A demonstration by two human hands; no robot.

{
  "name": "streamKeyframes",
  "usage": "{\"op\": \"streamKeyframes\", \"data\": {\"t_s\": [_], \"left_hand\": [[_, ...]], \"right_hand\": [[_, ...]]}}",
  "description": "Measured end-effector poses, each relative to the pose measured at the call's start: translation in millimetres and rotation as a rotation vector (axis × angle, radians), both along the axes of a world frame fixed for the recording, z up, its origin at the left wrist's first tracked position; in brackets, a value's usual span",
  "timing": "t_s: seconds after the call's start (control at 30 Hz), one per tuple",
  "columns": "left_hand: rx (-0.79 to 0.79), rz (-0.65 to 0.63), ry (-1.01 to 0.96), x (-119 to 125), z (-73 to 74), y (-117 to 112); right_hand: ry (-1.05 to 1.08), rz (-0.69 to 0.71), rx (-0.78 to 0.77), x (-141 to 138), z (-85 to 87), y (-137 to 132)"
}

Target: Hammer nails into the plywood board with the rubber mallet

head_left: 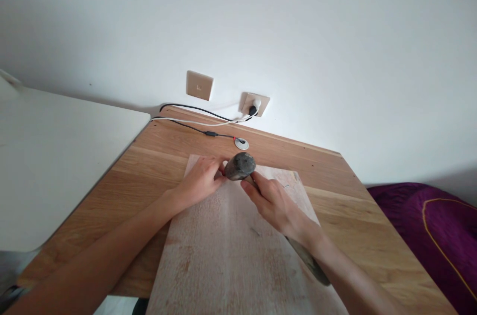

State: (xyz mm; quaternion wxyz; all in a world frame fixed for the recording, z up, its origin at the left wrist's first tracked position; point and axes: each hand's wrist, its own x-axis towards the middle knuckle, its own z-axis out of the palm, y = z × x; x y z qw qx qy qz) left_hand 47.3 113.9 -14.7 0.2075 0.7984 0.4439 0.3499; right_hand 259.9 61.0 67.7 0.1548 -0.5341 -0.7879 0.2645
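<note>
My right hand (274, 200) is closed round the handle of a hammer (240, 166), close under its dark, rounded head. The far end of the handle (309, 263) shows below my right wrist. My left hand (203, 176) rests at the far part of a pale wooden board (219, 255), thumb and finger pinched together beside the hammer head. Whatever those fingers hold is hidden behind the head. One thin nail (255, 231) lies on the board in front of my right hand. Another small nail (286, 186) is near the board's far right corner.
Under the board is a wooden desk (357, 230) against a white wall. Black and white cables (194, 121) run along its back to a wall socket (255, 105) and a round cable hole (241, 144). A white surface (67, 156) adjoins on the left; purple fabric (406, 215) lies right.
</note>
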Motion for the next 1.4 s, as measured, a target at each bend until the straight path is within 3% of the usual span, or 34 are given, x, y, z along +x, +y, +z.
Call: {"op": "streamKeyframes", "data": {"t_s": [0.1, 0.23, 0.33, 0.4, 0.53, 0.63, 0.7, 0.8, 1.0, 1.23, 1.4], "left_hand": [[-0.011, -0.008, -0.019, -0.6, 0.3, 0.0], [0.016, -0.03, -0.039, -2.2, -3.4, 1.0], [0.022, -0.044, -0.041, -2.8, -6.3, 1.2], [0.025, -0.034, -0.037, -2.3, -6.4, 0.6], [0.009, -0.022, -0.036, -0.3, -2.9, -0.9], [0.005, 0.002, -0.042, 0.5, -0.8, -0.7], [0.014, 0.015, -0.041, 0.3, -0.5, -0.3], [0.017, 0.014, -0.027, -0.4, -0.6, -0.4], [-0.003, 0.033, -0.012, 0.3, 0.5, -2.0], [0.014, 0.025, 0.04, -0.4, -2.9, 0.5], [0.03, 0.013, 0.028, -1.1, -1.9, -0.9]], "right_hand": [[0.177, -0.07, 0.069, 2.5, 20.7, -11.9], [0.621, -0.223, 0.284, 4.2, 58.9, -32.6], [0.753, -0.284, 0.399, 4.3, 70.6, -39.3], [0.697, -0.265, 0.341, 4.6, 60.6, -35.1], [0.293, -0.144, 0.038, 3.9, 15.3, -13.9], [0.103, -0.066, -0.001, 1.2, -10.8, -1.8], [0.028, -0.016, -0.008, 0.0, -17.2, 1.1], [0.005, 0.009, -0.011, -0.5, -13.8, 0.3], [0.06, -0.068, 0.004, -2.9, 1.2, -2.9], [-0.058, 0.016, 0.02, -4.2, -11.5, 1.1], [0.057, -0.048, 0.06, -3.8, 8.3, -5.9]]}}
